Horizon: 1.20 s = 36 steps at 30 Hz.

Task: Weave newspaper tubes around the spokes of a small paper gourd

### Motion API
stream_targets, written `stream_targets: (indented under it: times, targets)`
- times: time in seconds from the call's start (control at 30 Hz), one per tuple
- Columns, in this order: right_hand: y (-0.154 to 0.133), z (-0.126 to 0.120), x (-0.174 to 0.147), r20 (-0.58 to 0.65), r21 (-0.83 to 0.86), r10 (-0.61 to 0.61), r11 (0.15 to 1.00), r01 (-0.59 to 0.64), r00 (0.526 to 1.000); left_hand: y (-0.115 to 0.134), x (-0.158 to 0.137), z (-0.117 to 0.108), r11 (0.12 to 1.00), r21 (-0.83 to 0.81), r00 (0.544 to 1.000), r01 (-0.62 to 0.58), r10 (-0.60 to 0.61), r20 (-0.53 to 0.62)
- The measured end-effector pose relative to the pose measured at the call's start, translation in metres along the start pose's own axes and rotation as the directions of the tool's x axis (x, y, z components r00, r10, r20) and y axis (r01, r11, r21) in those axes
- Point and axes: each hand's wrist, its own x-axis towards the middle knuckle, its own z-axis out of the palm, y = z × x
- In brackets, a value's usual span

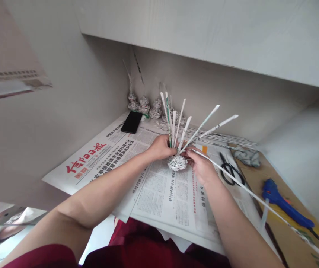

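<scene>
Between my hands sits a small round woven paper gourd (pixel 177 163), with several rolled paper sticks (pixel 184 130) fanning upward from its top. My left hand (pixel 162 148) is closed around the base of the sticks on the left side. On the right, my right hand (pixel 201 163) pinches a long rolled paper strip (pixel 240 185) close to the gourd's top. That strip trails over my right forearm toward the lower right corner. The fingertips of both hands are partly hidden behind the sticks.
Newspaper sheets (pixel 159 193) cover the table. Finished woven paper gourds (pixel 144 105) line the back wall near a black phone (pixel 131 122). Loose paper sticks (pixel 220 140) lie behind. Scissors (pixel 230 171), a crumpled grey cloth (pixel 247 157) and a blue glue gun (pixel 284 203) are at the right.
</scene>
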Motion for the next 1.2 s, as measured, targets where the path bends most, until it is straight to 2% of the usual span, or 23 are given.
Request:
stream_targets:
  times: [0.1, 0.17, 0.3, 0.47, 0.53, 0.6, 0.7, 0.8, 0.97, 1.07, 1.2]
  targets:
    - [0.002, -0.001, 0.003, -0.045, 0.008, 0.089, 0.996, -0.089, 0.995, 0.004, -0.002, 0.001, 0.995, 0.091, 0.999, 0.038, -0.034, -0.035]
    - [0.004, -0.004, 0.006, -0.078, -0.056, 0.129, 0.989, -0.133, 0.989, 0.006, -0.003, 0.001, 0.986, 0.162, 0.996, 0.032, -0.019, -0.084]
    - [0.003, -0.009, 0.008, -0.149, -0.193, 0.100, 0.973, -0.128, 0.984, 0.009, -0.005, 0.000, 0.959, 0.283, 0.983, -0.027, 0.077, -0.169]
    - [-0.004, 0.002, -0.008, 0.100, -0.260, -0.018, 0.965, 0.044, 0.995, 0.009, -0.004, -0.002, 0.932, 0.359, 0.987, -0.051, 0.102, -0.124]
    - [-0.003, 0.007, -0.014, 0.107, -0.363, -0.164, 0.912, 0.192, 0.981, 0.008, -0.004, -0.001, 0.934, 0.356, 0.990, -0.027, 0.075, -0.120]
    - [-0.002, 0.009, -0.016, 0.101, -0.446, -0.312, 0.834, 0.323, 0.945, 0.007, -0.003, 0.000, 0.942, 0.336, 0.992, -0.015, 0.056, -0.113]
    - [0.001, 0.007, -0.014, 0.093, -0.450, -0.394, 0.803, 0.391, 0.915, 0.007, -0.004, 0.002, 0.963, 0.267, 0.995, -0.033, 0.058, -0.085]
    - [0.001, 0.004, -0.010, 0.105, -0.419, -0.359, 0.830, 0.368, 0.928, 0.005, -0.006, 0.006, 0.983, 0.179, 0.998, -0.034, 0.045, -0.054]
    - [-0.003, -0.004, -0.005, 0.261, -0.388, -0.231, 0.864, 0.321, 0.937, -0.001, -0.004, 0.008, 0.997, 0.072, 0.999, 0.013, -0.010, -0.052]
    - [-0.009, -0.009, -0.005, 0.347, -0.438, -0.200, 0.829, 0.347, 0.916, -0.003, -0.002, 0.007, 0.998, 0.052, 0.998, 0.026, -0.023, -0.063]
    - [-0.013, -0.012, -0.009, 0.370, -0.531, -0.194, 0.759, 0.378, 0.909, -0.003, -0.001, 0.007, 0.998, 0.054, 0.998, 0.027, -0.023, -0.066]
